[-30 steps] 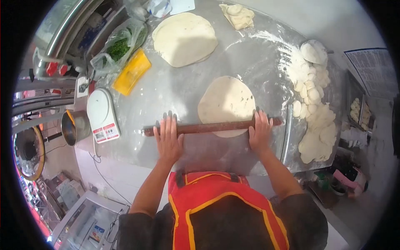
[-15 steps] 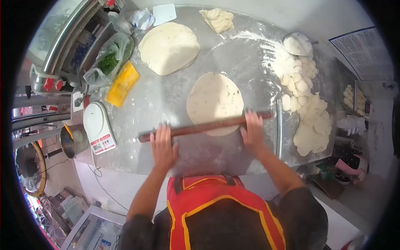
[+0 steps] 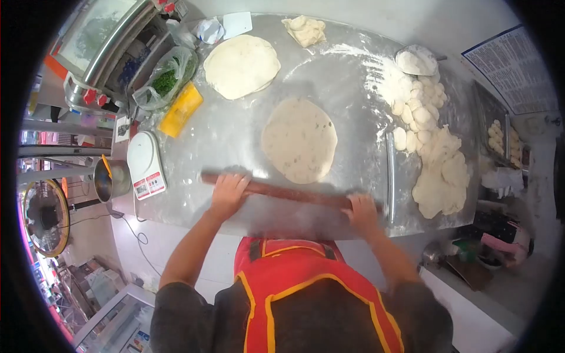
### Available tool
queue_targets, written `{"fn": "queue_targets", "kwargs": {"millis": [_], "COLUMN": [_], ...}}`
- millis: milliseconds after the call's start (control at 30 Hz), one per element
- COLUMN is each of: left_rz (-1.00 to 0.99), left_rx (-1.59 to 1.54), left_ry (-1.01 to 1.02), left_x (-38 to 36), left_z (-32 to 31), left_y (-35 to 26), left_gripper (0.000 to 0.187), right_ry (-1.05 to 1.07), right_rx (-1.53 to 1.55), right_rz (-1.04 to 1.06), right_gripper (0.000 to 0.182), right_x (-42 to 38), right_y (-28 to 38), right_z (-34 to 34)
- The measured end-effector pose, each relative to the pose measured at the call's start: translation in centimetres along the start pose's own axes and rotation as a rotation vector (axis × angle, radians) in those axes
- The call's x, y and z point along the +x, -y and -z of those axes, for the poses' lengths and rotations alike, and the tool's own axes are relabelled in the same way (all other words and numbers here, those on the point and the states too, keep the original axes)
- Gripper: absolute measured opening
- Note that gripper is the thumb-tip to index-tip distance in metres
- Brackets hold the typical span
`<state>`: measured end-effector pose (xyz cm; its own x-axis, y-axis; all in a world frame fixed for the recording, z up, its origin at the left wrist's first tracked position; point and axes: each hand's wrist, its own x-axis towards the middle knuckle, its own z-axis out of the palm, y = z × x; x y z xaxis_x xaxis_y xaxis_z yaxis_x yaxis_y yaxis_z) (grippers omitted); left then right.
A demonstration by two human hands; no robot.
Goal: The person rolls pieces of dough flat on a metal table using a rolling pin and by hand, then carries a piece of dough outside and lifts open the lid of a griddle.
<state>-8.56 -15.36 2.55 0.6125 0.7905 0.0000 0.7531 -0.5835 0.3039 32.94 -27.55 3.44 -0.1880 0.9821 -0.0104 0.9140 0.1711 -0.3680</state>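
Wooden rolling pin (image 3: 288, 192) ends under hands

Steel counter (image 3: 353, 106), floured. On it: rolling pin (image 3: 288, 192), held at both ends; flat round of dough (image 3: 299, 140) just beyond the pin, between the two grips; larger dough round (image 3: 242, 65) farther off; white scale (image 3: 145, 165) beside the left grip; dough pieces (image 3: 432, 159) beyond the right grip; yellow packet (image 3: 180, 109).

I can read nothing: print on the white kitchen scale's red-and-white label (image 3: 148, 185) left of my fingers and the printed wall sheet (image 3: 511, 69) is too small.
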Motion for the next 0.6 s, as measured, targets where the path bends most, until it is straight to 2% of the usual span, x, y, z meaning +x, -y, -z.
{"fn": "queue_targets", "kwargs": {"millis": [33, 67, 133, 167, 200, 267, 333, 400, 467, 533, 600], "left_rz": [-0.081, -0.160, -0.184, -0.240, -0.296, -0.335, -0.340, -0.354, -0.388, -0.401, -0.392], "left_rx": [0.032, 0.061, -0.049, -0.125, -0.201, -0.100, -0.056, -0.114, -0.156, -0.151, -0.082], "left_ry": [-0.072, -0.137, -0.068, -0.073, -0.078, -0.190, -0.077, -0.164, -0.144, -0.168, -0.223], "left_x": [2.3, 5.0, 11.2, 13.6, 15.9, 20.7, 26.7, 31.7, 35.8, 36.5, 33.6], "left_z": [1.6, 3.0, 2.9, 0.1, -3.2, -6.2, -6.0, -7.5, -7.0, -6.8, -7.7], "left_y": [-0.2, -1.1, -3.5, -4.3, -5.2, -8.5, -12.6, -15.4, -17.8, -18.2, -15.6], "left_gripper": [0.053, 0.054, 0.058, 0.061, 0.063, 0.064, 0.068, 0.069, 0.071, 0.073, 0.075], "right_ry": [-0.052, -0.049, -0.031, -0.018, -0.047, -0.105, -0.148, -0.181, -0.202, -0.196, -0.126], "right_rx": [-0.007, 0.086, 0.265, 0.347, 0.313, 0.245, 0.140, 0.100, 0.130, 0.127, 0.156], "right_rz": [-0.022, -0.130, -0.383, -0.524, -0.553, -0.608, -0.680, -0.743, -0.796, -0.745, -0.687], "right_gripper": [0.044, 0.043, 0.043, 0.044, 0.045, 0.049, 0.052, 0.053, 0.053, 0.054, 0.055], "right_x": [-1.9, -3.5, -6.1, -6.9, -7.7, -8.4, -8.5, -8.4, -7.8, -7.8, -7.9], "right_y": [0.4, 1.4, 4.0, 4.9, 5.5, 5.5, 4.4, 2.9, 1.4, 0.6, 1.2], "right_z": [-0.4, -0.2, -0.4, -0.8, -1.5, -2.6, -2.8, -2.4, -1.9, -2.0, -2.5]}}
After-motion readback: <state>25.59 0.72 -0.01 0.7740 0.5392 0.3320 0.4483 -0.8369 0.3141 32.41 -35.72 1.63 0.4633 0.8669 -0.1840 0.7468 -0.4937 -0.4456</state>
